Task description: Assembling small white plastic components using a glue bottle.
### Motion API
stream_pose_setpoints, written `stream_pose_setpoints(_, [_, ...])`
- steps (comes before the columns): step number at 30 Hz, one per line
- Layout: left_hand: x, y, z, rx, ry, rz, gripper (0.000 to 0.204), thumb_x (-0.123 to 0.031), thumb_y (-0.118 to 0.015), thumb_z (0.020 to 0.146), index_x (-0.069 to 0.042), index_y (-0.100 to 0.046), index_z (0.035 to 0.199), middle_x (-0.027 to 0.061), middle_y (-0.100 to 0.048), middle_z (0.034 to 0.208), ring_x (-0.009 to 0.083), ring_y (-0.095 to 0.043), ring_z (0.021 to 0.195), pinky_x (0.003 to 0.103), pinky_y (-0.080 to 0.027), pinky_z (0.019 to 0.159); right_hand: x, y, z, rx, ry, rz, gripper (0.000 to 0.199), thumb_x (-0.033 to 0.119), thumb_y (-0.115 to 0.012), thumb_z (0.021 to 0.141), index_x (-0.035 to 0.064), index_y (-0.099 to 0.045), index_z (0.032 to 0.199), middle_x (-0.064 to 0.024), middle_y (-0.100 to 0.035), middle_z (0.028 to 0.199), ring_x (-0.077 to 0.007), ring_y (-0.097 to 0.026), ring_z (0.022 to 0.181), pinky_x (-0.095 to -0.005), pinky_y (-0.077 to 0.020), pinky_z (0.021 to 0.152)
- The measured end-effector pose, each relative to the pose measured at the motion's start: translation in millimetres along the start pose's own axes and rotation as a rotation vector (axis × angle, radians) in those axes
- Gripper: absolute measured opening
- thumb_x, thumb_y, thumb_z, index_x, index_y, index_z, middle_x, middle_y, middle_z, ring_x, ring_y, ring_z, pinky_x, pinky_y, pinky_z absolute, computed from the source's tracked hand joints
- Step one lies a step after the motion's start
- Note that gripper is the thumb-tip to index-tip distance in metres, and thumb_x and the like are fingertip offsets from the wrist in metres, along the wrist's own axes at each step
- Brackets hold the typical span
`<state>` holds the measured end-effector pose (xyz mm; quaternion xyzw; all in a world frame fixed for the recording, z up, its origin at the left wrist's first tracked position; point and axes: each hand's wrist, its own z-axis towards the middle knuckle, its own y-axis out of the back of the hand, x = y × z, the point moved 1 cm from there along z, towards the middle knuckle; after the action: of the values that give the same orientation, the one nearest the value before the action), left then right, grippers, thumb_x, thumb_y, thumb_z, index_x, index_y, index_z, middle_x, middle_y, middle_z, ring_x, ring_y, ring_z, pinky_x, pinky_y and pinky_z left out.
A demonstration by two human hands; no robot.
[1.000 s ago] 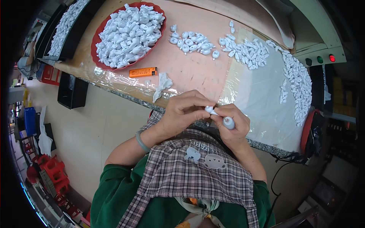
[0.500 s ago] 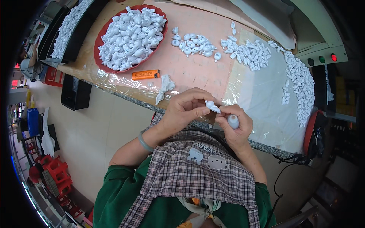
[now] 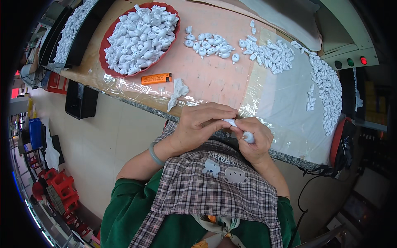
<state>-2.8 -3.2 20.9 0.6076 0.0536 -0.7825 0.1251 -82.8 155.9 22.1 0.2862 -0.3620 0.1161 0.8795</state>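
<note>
- A wide table (image 3: 215, 82) with a tan top fills the upper part of the view; a clear plastic sheet (image 3: 285, 103) covers its right half and runs along its near edge.
- A person sits at the table's near edge, wearing a green top and a plaid checked apron (image 3: 215, 194) with two small animal patches.
- A round red tray (image 3: 108, 70) sits on the table's far left, heaped with small white moulded parts (image 3: 140, 37).
- Past the tray, off the table's left end, a long dark bin (image 3: 84, 35) holds more white pieces.
- A long band of the same white parts (image 3: 326, 91) curves down the table's right side, ending by a second red tray rim (image 3: 337, 140) at the right edge.
- Two smaller loose clusters of white parts (image 3: 211, 44) lie on the table's far middle, to the right of the red tray.
- The left hand (image 3: 198, 128) hovers over the table's near edge, fingers curled, its grip pinching one end of a small white part (image 3: 231, 122).
- The right hand (image 3: 254, 142) is just beside it, touching it, its grip closed on a rounded white piece (image 3: 249, 137) and meeting the same small part.
- A greenish bangle (image 3: 155, 153) circles the left wrist.
- A crumpled white scrap (image 3: 178, 91) lies on the table near the front edge, just left of the hands.
- An orange lighter (image 3: 156, 78) lies flat on the table just below the red tray.
</note>
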Motion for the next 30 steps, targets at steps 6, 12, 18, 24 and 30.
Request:
stream_pose_setpoints(6, [2,-1,0,-0.003,-0.063,0.106,0.021,0.002,-0.069,0.076,0.003,-0.068,0.097,0.0136,-0.070,0.098,0.0242,-0.068,0.091,0.031,-0.056,0.077,-3,-2,-5,-0.019,-0.022,0.015,0.015,0.001,-0.074,0.075,0.0007,-0.063,0.084,-0.0126,-0.065,0.072,-0.0209,-0.065,0.062,-0.0267,-0.0499,0.055])
stream_pose_setpoints(12, [3,1,-1,-0.003,-0.064,0.126,0.021,0.002,-0.069,0.076,0.003,-0.068,0.096,0.0138,-0.069,0.098,0.0242,-0.068,0.091,0.031,-0.056,0.077,-5,-6,-5,-0.029,-0.034,0.033,0.014,0.001,-0.074,0.075,0.0007,-0.063,0.083,-0.0125,-0.065,0.072,-0.0207,-0.064,0.062,-0.0264,-0.0498,0.055])
stream_pose_setpoints(18, [5,2,0,0.004,-0.057,0.133,0.021,0.003,-0.069,0.076,0.002,-0.069,0.097,0.0142,-0.069,0.099,0.0229,-0.068,0.091,0.030,-0.056,0.077,-7,-9,-7,-0.037,-0.047,0.028,0.015,0.000,-0.074,0.075,0.0010,-0.063,0.084,-0.0125,-0.065,0.072,-0.0198,-0.064,0.062,-0.0261,-0.0498,0.055])
stream_pose_setpoints(24, [4,0,-1,-0.010,-0.019,0.114,0.023,0.004,-0.068,0.076,0.002,-0.068,0.100,0.0149,-0.069,0.101,0.0224,-0.068,0.093,0.029,-0.057,0.078,-11,-8,-10,-0.029,-0.094,0.066,0.018,-0.005,-0.073,0.072,0.0003,-0.062,0.086,-0.0124,-0.066,0.074,-0.0191,-0.065,0.064,-0.0257,-0.0497,0.055])
stream_pose_setpoints(30, [0,-2,-2,-0.002,-0.056,0.164,0.028,0.005,-0.067,0.077,0.000,-0.067,0.105,0.0143,-0.068,0.104,0.0228,-0.067,0.095,0.030,-0.056,0.078,-12,-6,-9,-0.038,-0.132,0.075,0.021,-0.006,-0.072,0.071,-0.0002,-0.062,0.088,-0.0128,-0.066,0.076,-0.0208,-0.066,0.066,-0.0262,-0.0509,0.057])
